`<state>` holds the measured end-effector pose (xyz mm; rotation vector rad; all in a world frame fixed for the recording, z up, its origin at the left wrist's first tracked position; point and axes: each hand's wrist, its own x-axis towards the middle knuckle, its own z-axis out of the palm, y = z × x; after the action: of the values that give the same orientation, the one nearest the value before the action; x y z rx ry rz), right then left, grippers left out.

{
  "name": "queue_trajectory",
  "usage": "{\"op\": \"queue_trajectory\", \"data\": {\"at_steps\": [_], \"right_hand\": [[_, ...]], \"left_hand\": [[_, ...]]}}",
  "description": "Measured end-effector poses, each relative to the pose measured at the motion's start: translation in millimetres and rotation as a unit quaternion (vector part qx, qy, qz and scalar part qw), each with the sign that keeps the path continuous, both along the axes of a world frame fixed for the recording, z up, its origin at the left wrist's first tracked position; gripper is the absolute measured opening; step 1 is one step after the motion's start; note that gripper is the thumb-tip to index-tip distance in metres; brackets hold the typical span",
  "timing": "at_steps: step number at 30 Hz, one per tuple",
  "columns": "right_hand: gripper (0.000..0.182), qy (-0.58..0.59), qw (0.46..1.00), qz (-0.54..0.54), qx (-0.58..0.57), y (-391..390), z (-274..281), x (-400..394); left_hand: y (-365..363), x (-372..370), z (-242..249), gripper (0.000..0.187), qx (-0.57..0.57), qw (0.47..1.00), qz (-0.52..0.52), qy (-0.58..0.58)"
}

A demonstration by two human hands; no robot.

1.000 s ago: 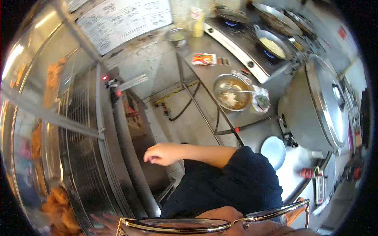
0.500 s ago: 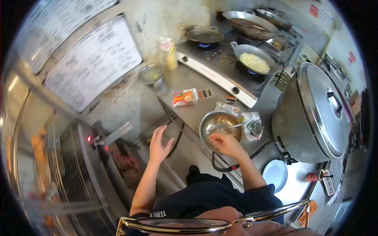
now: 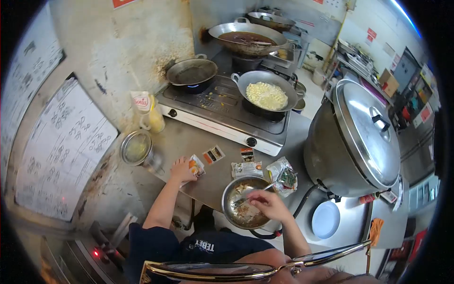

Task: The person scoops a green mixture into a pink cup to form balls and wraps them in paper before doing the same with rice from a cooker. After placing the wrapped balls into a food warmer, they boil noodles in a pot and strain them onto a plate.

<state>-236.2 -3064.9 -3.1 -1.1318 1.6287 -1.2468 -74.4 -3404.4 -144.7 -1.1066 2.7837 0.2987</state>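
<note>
My left hand (image 3: 182,171) is closed over an orange-and-white packet (image 3: 196,165) at the counter's front edge, covering much of it. My right hand (image 3: 267,204) hovers over the metal mixing bowl (image 3: 226,208), fingers drawn together; whatever they may hold is too small to make out. Inside the bowl is a pale and brown mixture (image 3: 248,211). A spoon (image 3: 242,201) leans in it, its handle passing beside my right fingers. Behind the bowl lie a white printed packet (image 3: 247,169) and an opened plastic bag (image 3: 283,176) with something dark green in it.
A wok (image 3: 295,94) of pale, bubbling food sits on the gas stove (image 3: 208,120); a smaller wok (image 3: 191,73) has a flame under it. The large lidded pot (image 3: 326,146) stands right, near a light blue plate (image 3: 325,220). A strainer (image 3: 136,147) and squeeze bottle (image 3: 156,120) are left.
My left hand has gone from open in the air to gripping the orange-and-white packet at the counter. My right hand stays over the bowl. The view has turned toward the stove and counter.
</note>
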Motion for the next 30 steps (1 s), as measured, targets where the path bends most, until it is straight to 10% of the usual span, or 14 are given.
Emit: {"op": "queue_trajectory", "data": {"at_steps": [5, 7, 8, 10, 12, 14, 16, 18, 23, 30], "right_hand": [[0.041, -0.147, 0.983, -0.108, -0.034, -97, -39, 7], [0.045, -0.219, 0.957, -0.191, 0.004, -148, -34, 18], [0.050, -0.294, 0.917, -0.265, 0.042, -172, -32, 23], [0.058, -0.580, 0.809, -0.034, 0.088, -217, -49, 24], [0.061, -0.580, 0.810, -0.042, 0.075, -252, -26, 32], [0.058, -0.503, 0.849, -0.157, 0.020, -288, 28, 29], [0.053, -0.384, 0.870, -0.288, -0.114, -337, 65, -8], [0.043, 0.003, 0.899, -0.303, -0.317, -390, 75, -73], [0.039, 0.431, 0.826, -0.361, -0.032, -531, 117, -139], [0.025, 0.719, 0.657, -0.211, -0.080, -632, 83, -172]], "left_hand": [[-1, 18, 14, 0.102, 0.133, 0.978, -0.009, 0.159], [1, 11, 26, 0.104, 0.425, 0.728, -0.009, 0.538], [5, 3, 50, 0.104, 0.428, 0.727, -0.009, 0.537], [4, -14, 111, 0.107, 0.573, 0.503, -0.123, 0.635], [-28, -16, 128, 0.110, 0.481, 0.630, -0.180, 0.583], [-48, -8, 141, 0.108, 0.510, 0.600, -0.134, 0.601], [-74, 2, 149, 0.105, 0.298, 0.682, -0.182, 0.643], [-84, 20, 143, 0.096, 0.302, 0.671, -0.190, 0.649], [-92, 47, 113, 0.071, 0.335, 0.684, -0.138, 0.633], [-120, 71, 99, 0.058, 0.278, 0.711, -0.049, 0.644]]}}
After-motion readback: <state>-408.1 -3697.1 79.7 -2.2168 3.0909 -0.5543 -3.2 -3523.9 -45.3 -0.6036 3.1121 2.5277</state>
